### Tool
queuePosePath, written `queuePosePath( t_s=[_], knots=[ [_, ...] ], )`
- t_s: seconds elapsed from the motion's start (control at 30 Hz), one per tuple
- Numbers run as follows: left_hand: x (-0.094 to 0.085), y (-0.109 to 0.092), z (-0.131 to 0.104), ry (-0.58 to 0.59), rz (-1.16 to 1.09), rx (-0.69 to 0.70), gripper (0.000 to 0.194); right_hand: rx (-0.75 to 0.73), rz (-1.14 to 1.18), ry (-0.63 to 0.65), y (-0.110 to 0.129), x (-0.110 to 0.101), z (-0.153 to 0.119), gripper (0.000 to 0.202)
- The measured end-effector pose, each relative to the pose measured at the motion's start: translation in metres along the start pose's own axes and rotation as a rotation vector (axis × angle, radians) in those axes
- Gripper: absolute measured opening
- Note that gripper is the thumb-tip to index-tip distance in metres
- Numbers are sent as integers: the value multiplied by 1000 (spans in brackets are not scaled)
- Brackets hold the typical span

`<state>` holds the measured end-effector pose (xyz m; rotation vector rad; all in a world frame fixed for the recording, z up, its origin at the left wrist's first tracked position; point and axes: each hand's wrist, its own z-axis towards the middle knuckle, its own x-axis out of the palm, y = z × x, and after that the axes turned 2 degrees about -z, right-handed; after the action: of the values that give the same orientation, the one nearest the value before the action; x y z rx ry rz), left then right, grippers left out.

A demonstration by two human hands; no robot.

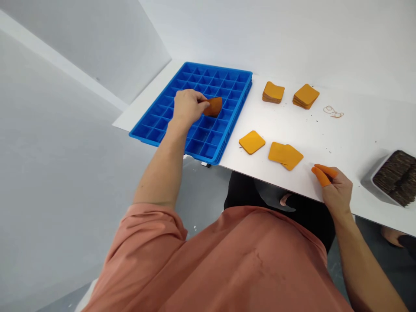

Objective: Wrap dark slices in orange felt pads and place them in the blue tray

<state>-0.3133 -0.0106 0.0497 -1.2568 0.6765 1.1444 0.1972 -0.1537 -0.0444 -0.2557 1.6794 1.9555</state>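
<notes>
My left hand is over the blue compartment tray, its thumb and fingers pinching an orange-brown piece above the compartments. My right hand is near the table's front edge, orange covers on its thumb and a finger, the tips close together; whether anything thin lies between them is too small to tell. To its left lie overlapping yellow-orange squares and another yellow-orange square. Farther back sit two stacks of similar squares, a left stack and a right stack.
A light container packed with dark brown strips stands at the table's right. Thin looped bands and dark crumbs lie on the white table. A white wall rises behind; the tray's near-left corner overhangs the table edge.
</notes>
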Motion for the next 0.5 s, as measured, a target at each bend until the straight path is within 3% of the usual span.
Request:
queuePosePath(
  t_s=[0.13,0.3,0.4,0.5],
  knots=[
    [9,6,-9,0,-4,-11,24,2,11,0,-3,0,0,30],
    [19,1,-35,-103,-55,161,54,-9,21,-1,-4,1,1,27],
    [16,-13,-51,-128,-84,215,58,-31,21,12,-2,2,1,26],
    [17,-48,-71,-150,-140,332,53,-50,29,14,-1,4,1,27]
  ],
)
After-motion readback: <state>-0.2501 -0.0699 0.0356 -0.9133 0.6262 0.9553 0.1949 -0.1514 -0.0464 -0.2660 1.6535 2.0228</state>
